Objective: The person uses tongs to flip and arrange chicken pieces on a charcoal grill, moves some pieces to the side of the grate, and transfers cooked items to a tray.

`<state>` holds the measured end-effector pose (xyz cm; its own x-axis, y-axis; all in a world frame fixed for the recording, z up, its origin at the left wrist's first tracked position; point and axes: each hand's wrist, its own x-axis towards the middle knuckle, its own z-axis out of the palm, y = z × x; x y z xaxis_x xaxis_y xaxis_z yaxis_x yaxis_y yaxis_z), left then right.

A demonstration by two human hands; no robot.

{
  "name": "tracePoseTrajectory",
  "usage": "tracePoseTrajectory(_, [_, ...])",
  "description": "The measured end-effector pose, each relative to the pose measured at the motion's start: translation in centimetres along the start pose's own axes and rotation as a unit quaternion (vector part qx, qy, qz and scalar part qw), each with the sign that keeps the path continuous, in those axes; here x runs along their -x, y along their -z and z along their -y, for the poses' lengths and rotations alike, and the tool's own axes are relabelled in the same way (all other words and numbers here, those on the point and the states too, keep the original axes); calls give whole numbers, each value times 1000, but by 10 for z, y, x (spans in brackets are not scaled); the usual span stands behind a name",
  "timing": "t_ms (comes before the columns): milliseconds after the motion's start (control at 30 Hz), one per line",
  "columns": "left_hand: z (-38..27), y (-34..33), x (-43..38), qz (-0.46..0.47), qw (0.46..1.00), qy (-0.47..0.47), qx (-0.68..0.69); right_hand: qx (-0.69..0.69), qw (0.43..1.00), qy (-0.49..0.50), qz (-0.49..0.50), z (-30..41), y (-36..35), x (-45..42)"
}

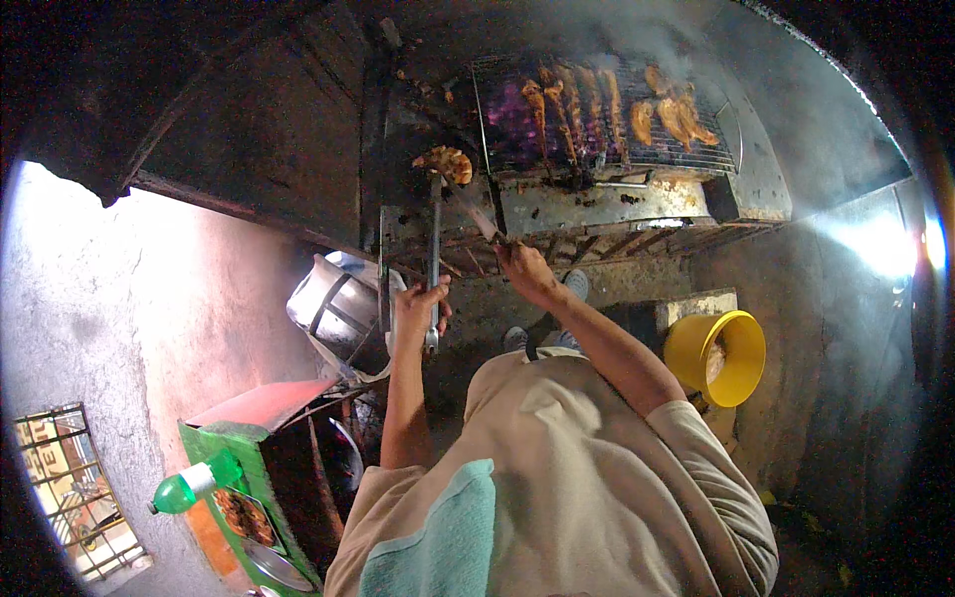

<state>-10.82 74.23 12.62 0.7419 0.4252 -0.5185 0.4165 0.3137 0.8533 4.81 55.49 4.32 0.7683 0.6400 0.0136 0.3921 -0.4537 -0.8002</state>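
My left hand [422, 307] grips long metal tongs [435, 246], whose far end reaches a browned piece of meat [445, 163] on the dark surface left of the grill. In my right hand [528, 272] is a knife [480, 219], its blade angled towards the same piece; whether the edge touches it I cannot tell. Beyond my hands, a wire grill grate [705, 159] carries several long strips of meat [573, 112] over purplish glowing coals. Further right on it lie several yellowish-brown meat pieces [677, 119].
At left stands a large metal pot [336, 298]. Nearer me, a green cabinet [261, 477] bears a green plastic bottle [216, 472] and a tray of cooked meat [242, 515]. A yellow bucket [679, 351] sits at right. Smoke drifts over the grill.
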Motion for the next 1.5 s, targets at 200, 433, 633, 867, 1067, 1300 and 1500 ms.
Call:
tracePoseTrajectory(200, [-46,-9,-23,26,997,-2,66,-44,998,-47,4,2,-6,0])
tracePoseTrajectory(433, [-128,0,-54,-5,994,-105,-35,-22,995,-91,22,1,2,-4])
tracePoseTrajectory(633, [-125,28,-88,-42,985,3,-168,-24,998,-49,27,-1,-2,-4])
tracePoseTrajectory(867, [-50,41,-29,-86,969,-111,-204,-33,998,-52,27,8,4,4])
tracePoseTrajectory(1067, [-20,14,20,-48,992,-8,-116,-41,989,-130,56,20,16,-1])
tracePoseTrajectory(1300, [-16,12,19,-10,997,65,-31,-57,989,-124,56,28,19,-2])
tracePoseTrajectory(1500, [-11,15,26,-30,996,73,28,-35,990,-135,13,48,44,9])
